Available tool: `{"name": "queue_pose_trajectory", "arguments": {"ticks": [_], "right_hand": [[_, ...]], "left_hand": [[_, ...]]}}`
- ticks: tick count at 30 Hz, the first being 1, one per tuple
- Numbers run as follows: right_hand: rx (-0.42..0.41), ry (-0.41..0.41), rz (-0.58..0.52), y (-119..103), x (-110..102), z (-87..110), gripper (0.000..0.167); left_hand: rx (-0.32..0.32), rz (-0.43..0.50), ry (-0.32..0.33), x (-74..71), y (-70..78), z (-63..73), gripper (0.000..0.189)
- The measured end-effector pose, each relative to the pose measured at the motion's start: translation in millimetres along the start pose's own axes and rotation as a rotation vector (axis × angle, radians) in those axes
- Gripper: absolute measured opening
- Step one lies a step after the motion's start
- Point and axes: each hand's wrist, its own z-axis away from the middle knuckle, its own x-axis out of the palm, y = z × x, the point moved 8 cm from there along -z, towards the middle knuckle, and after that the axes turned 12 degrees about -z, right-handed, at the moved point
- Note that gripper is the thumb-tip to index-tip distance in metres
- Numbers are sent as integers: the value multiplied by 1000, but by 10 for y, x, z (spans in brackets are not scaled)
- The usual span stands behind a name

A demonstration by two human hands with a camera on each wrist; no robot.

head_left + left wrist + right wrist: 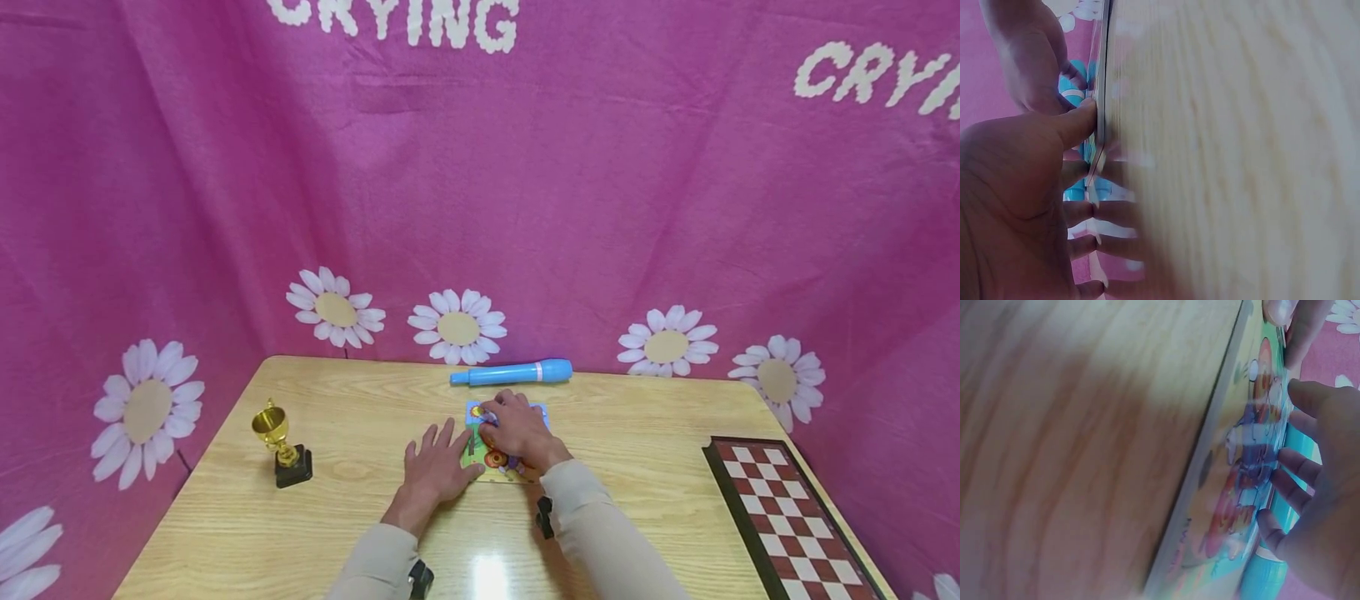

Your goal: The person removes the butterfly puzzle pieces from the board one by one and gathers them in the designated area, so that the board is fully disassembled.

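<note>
A flat, colourful cartoon picture board (474,454), like a child's puzzle, lies on the table. My left hand (437,471) rests beside its left side with the fingers spread; in the left wrist view the thumb (1079,125) touches the board's edge. Over the board is my right hand (519,429), hiding much of the picture. In the right wrist view its slightly bent fingers (1297,465) touch the picture surface (1254,450), with thumb and fingertips apart. No separate object shows clearly in either hand.
Behind the board lies a blue toy microphone-like stick (510,372). A gold trophy cup (273,429) on a black base stands at the left. A red-and-white checkered board (787,508) with a dark frame is at the right edge. Pink cloth (525,208) hangs behind the wooden table (360,417).
</note>
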Motion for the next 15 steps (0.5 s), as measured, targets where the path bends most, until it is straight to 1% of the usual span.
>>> {"name": "queue_pose_trajectory", "arguments": {"ticks": [4, 11, 15], "right_hand": [[23, -25, 10, -1, 9, -30, 37], [61, -84, 64, -5, 31, -106, 41], [101, -121, 79, 21, 47, -140, 43]], "left_hand": [[-4, 20, 0, -7, -1, 3, 64], [-9, 33, 6, -7, -6, 8, 64], [-7, 44, 1, 2, 6, 16, 64]]}}
